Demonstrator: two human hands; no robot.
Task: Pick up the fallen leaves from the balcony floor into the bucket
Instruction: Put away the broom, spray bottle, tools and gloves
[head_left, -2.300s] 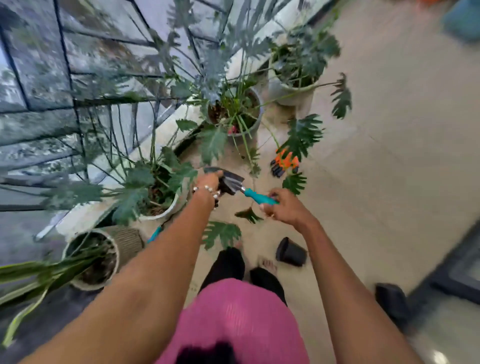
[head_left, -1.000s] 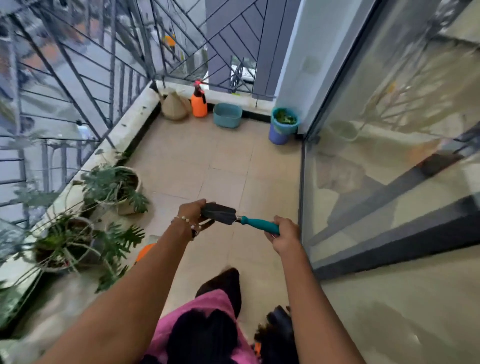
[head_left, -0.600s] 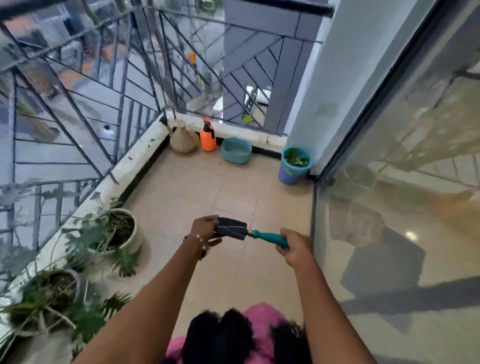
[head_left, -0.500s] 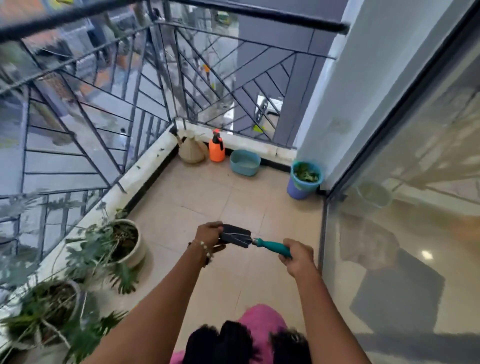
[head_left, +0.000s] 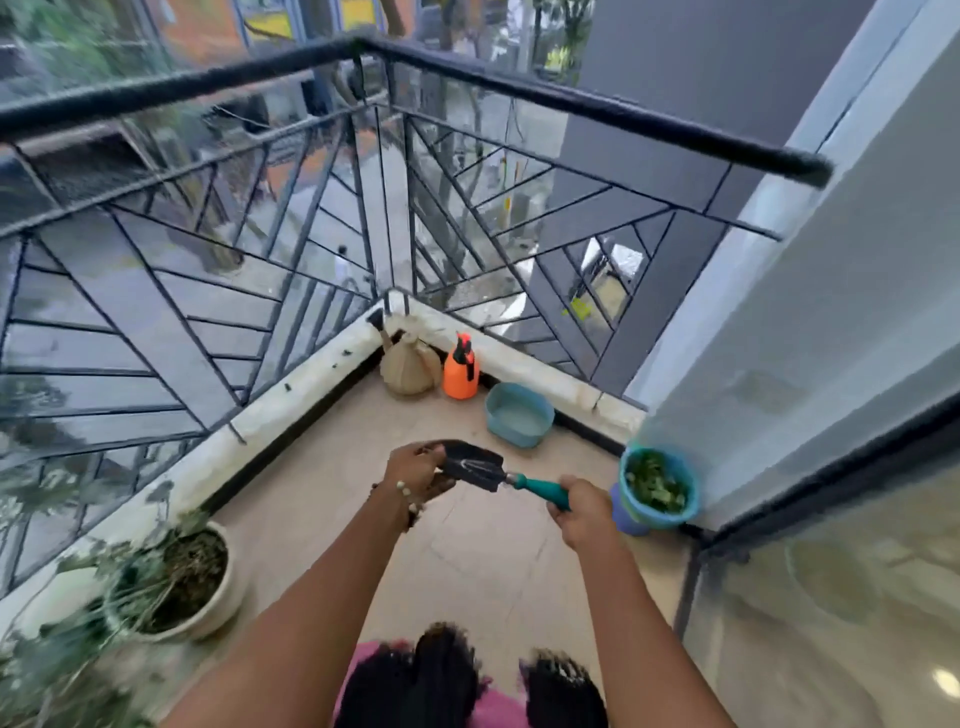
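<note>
Overhead, right hand (head_left: 582, 512) gripping trowel (head_left: 475, 467) handle, left hand (head_left: 415, 467) cupping its blade, round bucket (head_left: 688, 512) near.

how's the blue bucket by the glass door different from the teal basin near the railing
The bucket holds green leaves; the basin shows none, only a pale inside. The bucket stands beside the right hand, against the door frame; the basin sits farther off, by the low ledge next to the orange spray bottle. The bucket looks round, the basin more oblong. Both are bluish, open-topped and upright on the floor.
</note>
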